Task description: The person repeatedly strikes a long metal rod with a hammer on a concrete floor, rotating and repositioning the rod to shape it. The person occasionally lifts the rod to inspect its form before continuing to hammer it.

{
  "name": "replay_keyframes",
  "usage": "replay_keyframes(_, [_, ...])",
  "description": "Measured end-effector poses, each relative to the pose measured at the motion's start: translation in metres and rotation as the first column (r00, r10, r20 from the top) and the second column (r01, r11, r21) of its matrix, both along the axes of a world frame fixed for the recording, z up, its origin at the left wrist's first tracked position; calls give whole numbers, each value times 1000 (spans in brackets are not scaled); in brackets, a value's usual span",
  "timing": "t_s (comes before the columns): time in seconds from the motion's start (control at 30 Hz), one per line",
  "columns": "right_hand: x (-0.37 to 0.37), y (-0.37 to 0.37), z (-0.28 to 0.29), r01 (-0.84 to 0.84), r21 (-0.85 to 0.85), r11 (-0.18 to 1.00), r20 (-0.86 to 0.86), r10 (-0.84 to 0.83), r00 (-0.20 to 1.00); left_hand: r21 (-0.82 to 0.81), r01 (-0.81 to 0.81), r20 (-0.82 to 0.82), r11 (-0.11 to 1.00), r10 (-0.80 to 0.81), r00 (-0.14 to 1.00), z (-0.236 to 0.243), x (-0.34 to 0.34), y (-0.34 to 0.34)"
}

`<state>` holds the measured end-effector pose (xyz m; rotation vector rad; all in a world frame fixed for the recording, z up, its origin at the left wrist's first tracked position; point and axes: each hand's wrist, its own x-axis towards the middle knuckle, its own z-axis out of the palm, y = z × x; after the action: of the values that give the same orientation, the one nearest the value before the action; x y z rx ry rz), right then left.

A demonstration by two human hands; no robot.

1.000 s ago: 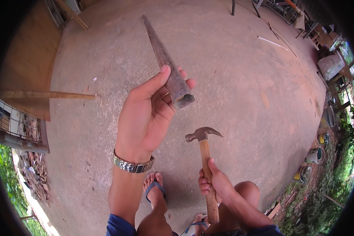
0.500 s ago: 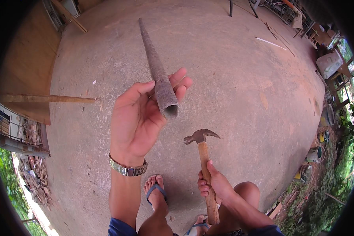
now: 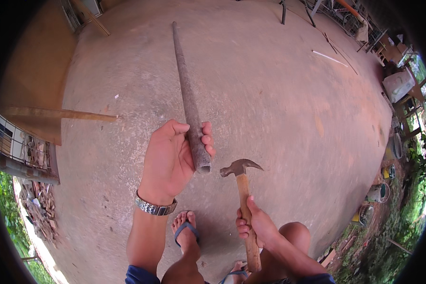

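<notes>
A long, rust-brown metal pipe point(image 3: 187, 92) slants away from me, its hollow near end toward my body. My left hand point(image 3: 173, 149) holds it close to that end, thumb on one side and fingertips curled round the other; a silver watch is on the wrist. In my right hand point(image 3: 258, 222) is a claw hammer point(image 3: 243, 187), gripped midway along its wooden handle. The hammer's dark metal head points up, to the right of the pipe's near end and apart from it.
Concrete floor point(image 3: 270, 113) spreads beneath me. My sandalled foot point(image 3: 187, 229) is below the left hand. A wooden beam point(image 3: 75, 114) juts in from the left. A thin white rod point(image 3: 330, 58) lies at the far right, and buckets point(image 3: 377, 193) line the right edge.
My left hand has lowered the pipe's near end toward me, and its fingers have curled further round it. The hammer is almost unmoved in my right hand.
</notes>
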<state>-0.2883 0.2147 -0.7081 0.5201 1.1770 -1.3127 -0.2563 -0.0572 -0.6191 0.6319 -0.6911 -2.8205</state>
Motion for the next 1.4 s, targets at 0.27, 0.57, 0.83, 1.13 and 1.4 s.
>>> replay_keyframes(0.27, [4, -3, -3, -51, 89, 995, -83, 58, 995, -548, 58, 512, 835, 280, 812, -173, 90, -16])
replay_keyframes(0.57, [-3, -19, -24, -181, 171, 969, -196, 213, 957, -863, 499, 397, 74, 711, 581, -279, 197, -13])
replay_keyframes(0.83, [-6, -39, -48, -236, 258, 937, -204, 292, 934, -719, 695, 395, -17, 812, 429, -312, 240, 4])
replay_keyframes(1.13, [-10, -51, -50, -287, 185, 940, -190, 320, 928, -539, 834, 641, 117, 699, 316, -298, 289, 33])
replay_keyframes(1.4, [-12, -49, -56, -270, 195, 943, -243, 313, 918, -463, 884, 669, 61, 678, 303, -287, 295, 28])
